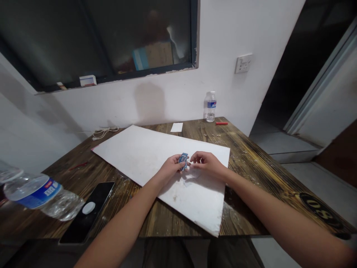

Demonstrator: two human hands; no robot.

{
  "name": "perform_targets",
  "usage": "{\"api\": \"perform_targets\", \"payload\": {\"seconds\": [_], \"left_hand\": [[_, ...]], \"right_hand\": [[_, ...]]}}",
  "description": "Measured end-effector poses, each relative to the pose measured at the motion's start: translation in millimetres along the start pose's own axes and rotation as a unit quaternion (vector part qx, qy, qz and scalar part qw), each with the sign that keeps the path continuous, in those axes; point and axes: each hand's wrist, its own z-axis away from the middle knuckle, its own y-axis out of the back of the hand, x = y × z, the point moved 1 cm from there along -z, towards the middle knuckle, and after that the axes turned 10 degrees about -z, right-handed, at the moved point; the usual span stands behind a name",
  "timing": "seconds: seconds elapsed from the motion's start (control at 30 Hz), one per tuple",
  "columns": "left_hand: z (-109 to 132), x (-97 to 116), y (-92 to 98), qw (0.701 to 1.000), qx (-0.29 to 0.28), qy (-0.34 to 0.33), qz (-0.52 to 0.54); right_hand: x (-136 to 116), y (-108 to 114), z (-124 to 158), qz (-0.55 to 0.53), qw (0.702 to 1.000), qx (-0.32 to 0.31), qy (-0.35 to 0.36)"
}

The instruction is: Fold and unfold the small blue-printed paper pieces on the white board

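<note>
Blue piece [183, 159] in hand, handling apparently midway

The left hand [171, 166] pinches it above the white board [150, 152]; the right hand [205, 162] curls just beside it, closed on something or not, I cannot tell. Lifting is done; setting down remains. Beyond the grip lies a white card [176, 127]; nearer, leftward, a phone [96, 195].

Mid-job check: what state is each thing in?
Left hand: fingers closed on blue piece
Right hand: fingers bent, contact unclear
Blue piece: held above white board
White board: lying flat, askew
Phone: lying flat, screen dark
Cable: coiled
Small bottle: upright
Large bottle: standing or lying unclear
Wall socket: nothing plugged in
</note>
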Motion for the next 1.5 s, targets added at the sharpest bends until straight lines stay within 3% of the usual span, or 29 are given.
{"api": "perform_targets", "payload": {"seconds": [0.13,0.3,0.63,0.93,1.03,1.2,1.37,1.5], "left_hand": [[-1.0,1.0,3.8,0.999,0.044,0.004,0.006],[0.4,6.6,4.6,0.996,0.080,0.008,0.033],[-2.1,9.7,2.7,0.993,0.084,0.036,0.080],[-1.7,10.5,4.0,0.988,0.101,0.067,0.098],[-0.6,10.5,2.6,0.990,0.068,0.079,0.099],[2.8,6.4,-6.2,0.993,-0.051,0.094,0.056],[2.4,1.4,-6.6,0.995,-0.050,0.069,0.044],[3.0,5.9,-1.6,0.998,-0.032,0.035,0.034]], "right_hand": [[0.6,11.7,0.1,0.173,0.981,-0.068,0.061],[3.5,12.6,1.3,0.275,0.954,-0.109,0.058],[8.5,2.9,0.5,0.241,0.959,-0.133,0.069],[-3.7,4.4,0.7,0.076,0.993,-0.045,0.080],[-8.6,5.5,2.2,0.050,0.992,-0.003,0.116],[-9.3,3.9,4.5,0.067,0.978,0.022,0.196],[-1.6,-1.8,2.2,0.116,0.959,-0.032,0.255],[3.4,-1.4,0.6,0.128,0.963,-0.023,0.237]]}}
